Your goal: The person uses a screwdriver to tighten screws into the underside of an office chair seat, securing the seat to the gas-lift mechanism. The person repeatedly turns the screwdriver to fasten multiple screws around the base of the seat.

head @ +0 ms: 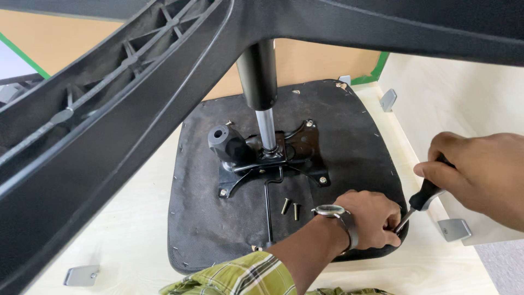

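The right hand [480, 175] is closed around the black handle of a screwdriver [423, 199], its shaft angled down to the near right corner of the upturned chair seat [349, 136] on the pale bench [131, 229]. The left hand [371, 218], wearing a wristwatch [330, 210], pinches its fingers at the tip; what they hold is hidden. Two loose bolts [290, 207] lie just beside it on the seat.

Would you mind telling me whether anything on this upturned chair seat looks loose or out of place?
Yes: two loose bolts lie on the black seat underside, apart from the metal mounting plate, beside the left hand.
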